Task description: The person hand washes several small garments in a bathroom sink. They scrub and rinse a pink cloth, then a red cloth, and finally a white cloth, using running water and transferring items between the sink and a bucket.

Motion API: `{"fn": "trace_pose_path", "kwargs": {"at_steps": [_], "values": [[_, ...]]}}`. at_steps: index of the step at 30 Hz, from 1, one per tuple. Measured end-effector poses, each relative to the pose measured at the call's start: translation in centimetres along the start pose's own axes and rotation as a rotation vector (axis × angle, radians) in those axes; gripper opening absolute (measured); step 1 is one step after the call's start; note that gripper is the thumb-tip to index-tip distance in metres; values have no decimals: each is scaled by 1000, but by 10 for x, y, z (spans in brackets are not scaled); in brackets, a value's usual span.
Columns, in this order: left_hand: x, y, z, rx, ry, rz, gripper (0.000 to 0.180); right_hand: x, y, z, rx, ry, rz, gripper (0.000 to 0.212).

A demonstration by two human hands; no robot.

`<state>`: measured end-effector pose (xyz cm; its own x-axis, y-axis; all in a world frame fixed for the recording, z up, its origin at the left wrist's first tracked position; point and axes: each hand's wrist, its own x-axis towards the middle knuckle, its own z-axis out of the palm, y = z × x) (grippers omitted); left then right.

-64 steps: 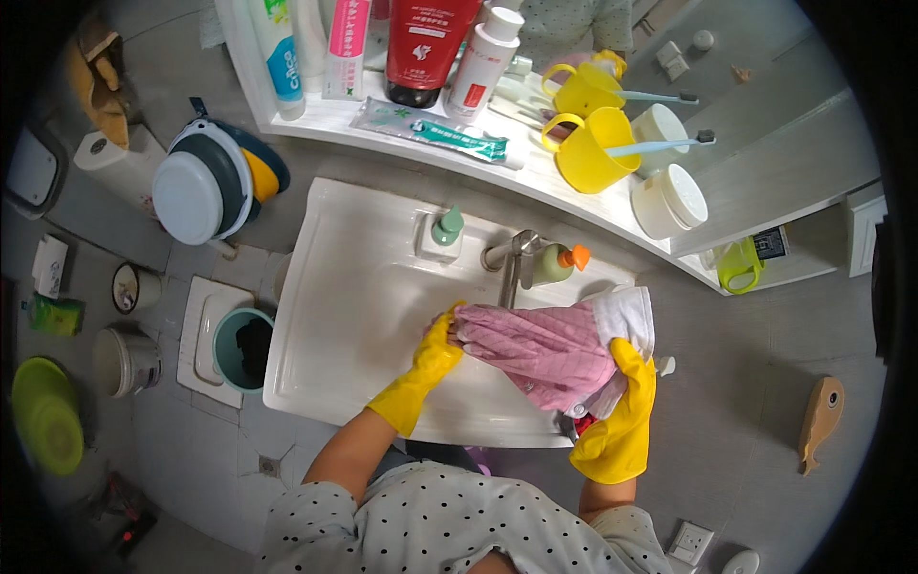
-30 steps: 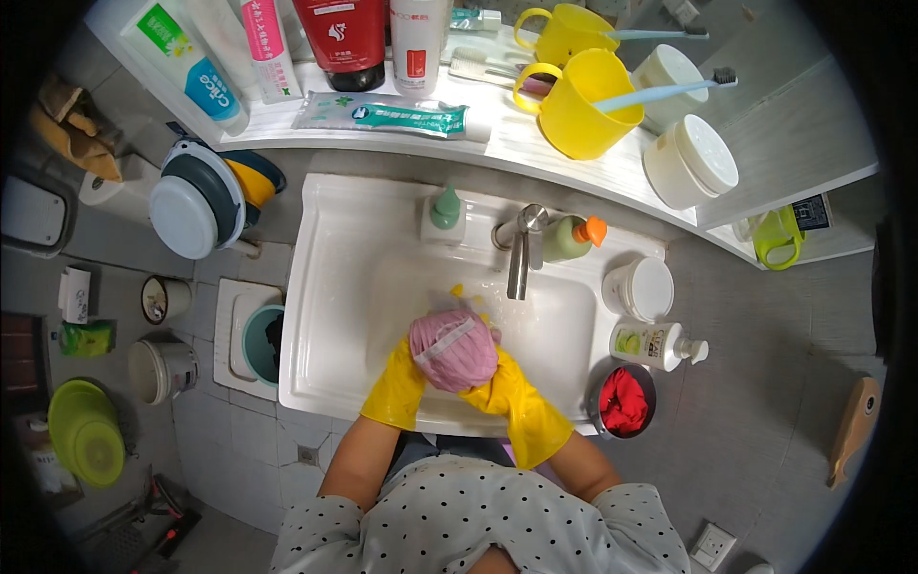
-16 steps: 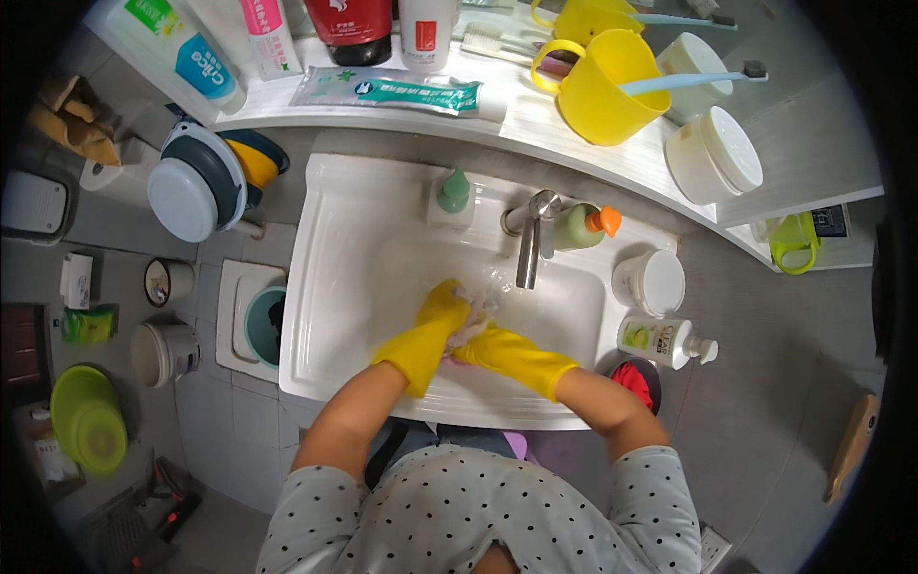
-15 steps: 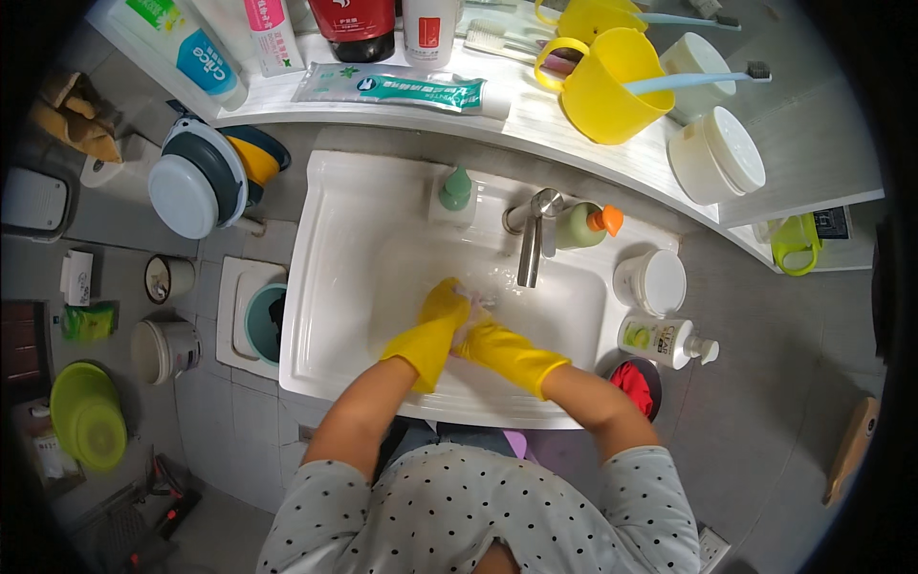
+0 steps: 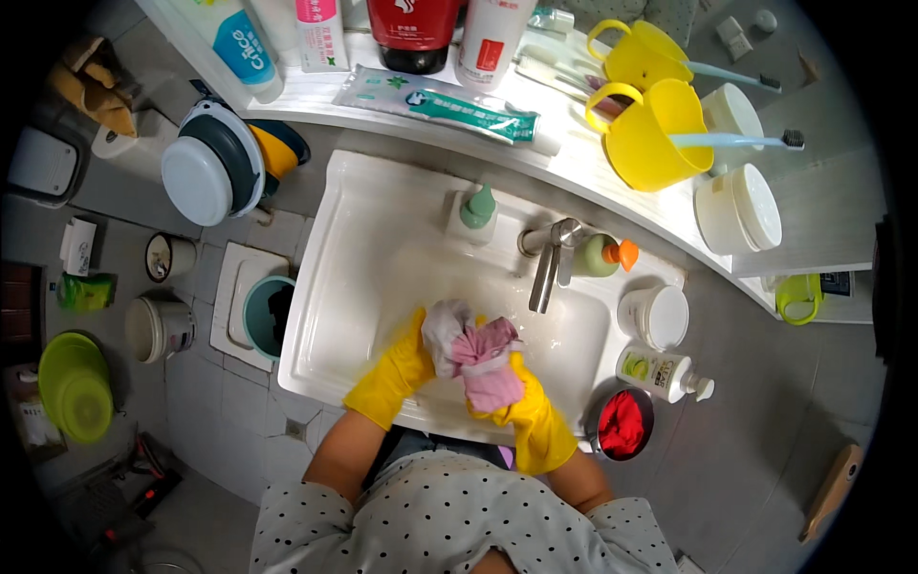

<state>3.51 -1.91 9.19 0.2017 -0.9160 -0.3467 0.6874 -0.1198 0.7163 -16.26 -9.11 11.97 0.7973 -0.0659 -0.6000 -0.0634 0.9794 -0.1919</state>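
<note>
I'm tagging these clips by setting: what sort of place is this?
Probably a home bathroom or washroom: there is a white washbasin with a metal faucet, and a shelf above it bears a yellow mug holding a toothbrush.

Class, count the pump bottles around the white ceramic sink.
3: white bottle with green pump, left of the silver metal faucet; green bottle with orange pump, right of it; white pump bottle, beside the white round tub.

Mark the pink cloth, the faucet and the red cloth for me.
Pink cloth (image 5: pixel 478 352): head view, on its gathered middle.
Faucet (image 5: pixel 547 268): head view, on its spout.
Red cloth (image 5: pixel 622 424): head view, on its crumpled middle.
</note>
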Motion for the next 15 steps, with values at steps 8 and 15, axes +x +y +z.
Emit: {"fn": "trace_pose_path", "kwargs": {"at_steps": [8,15], "values": [[17,4,41,-829,-179,-556,37,-7,3,21,360,-7,-200,47],[10,66,59,-290,-402,-360,29,-48,-46,25,-699,-71,73,45]]}}
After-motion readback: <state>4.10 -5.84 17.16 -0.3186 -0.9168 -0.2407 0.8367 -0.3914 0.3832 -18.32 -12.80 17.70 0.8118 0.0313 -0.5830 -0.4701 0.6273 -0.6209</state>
